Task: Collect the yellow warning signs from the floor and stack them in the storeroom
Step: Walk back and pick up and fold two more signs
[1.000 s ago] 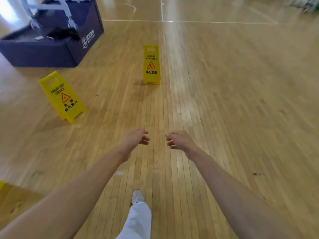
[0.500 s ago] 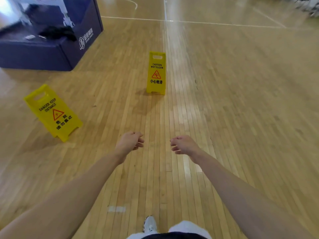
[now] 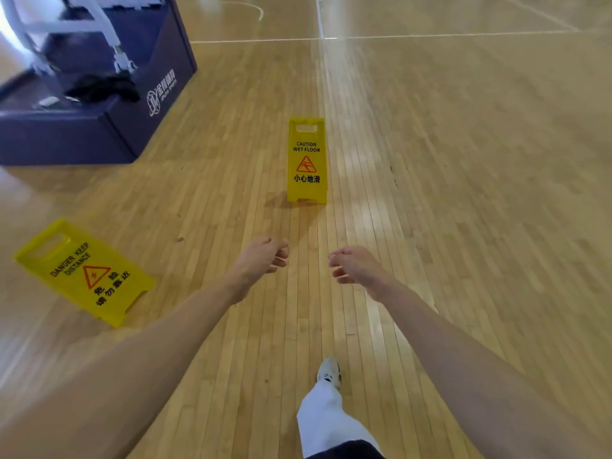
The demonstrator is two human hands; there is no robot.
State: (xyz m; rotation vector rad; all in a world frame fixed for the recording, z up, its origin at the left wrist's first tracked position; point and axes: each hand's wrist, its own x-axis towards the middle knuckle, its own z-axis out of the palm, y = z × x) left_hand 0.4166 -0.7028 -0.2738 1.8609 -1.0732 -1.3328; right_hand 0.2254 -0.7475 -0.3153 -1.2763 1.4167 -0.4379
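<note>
Ahead, on the wooden floor (image 3: 463,193), two yellow warning signs wait. The wet floor sign (image 3: 307,160) stands upright in the middle distance, its face turned toward the camera, with black lettering "CAUTION WET FLOOR", a red triangle and a line of Chinese characters beneath. A cut-out handle slot sits at its top. It stands just left of a bright streak of reflected light that runs along the boards.

The danger sign (image 3: 86,273) is nearer and off to the left, also standing but seen at a slant, reading "DANGER KEEP DISTANCE" over a red triangle and more Chinese characters. The two signs are well apart.

Both bare arms reach forward over the floor. The left hand (image 3: 260,258) and the right hand (image 3: 356,265) hang side by side, near each other but not touching, each with fingers loosely curled and spread, the grip apart and holding nothing. Both hands lie short of the wet floor sign, which is beyond and between them.

At the near edge a white shoe (image 3: 328,374) and pale trouser leg (image 3: 328,422) step forward. Far left sits a dark blue padded base (image 3: 132,127) with a white logo and white metal bars on top. White court lines (image 3: 397,37) cross the far floor.
</note>
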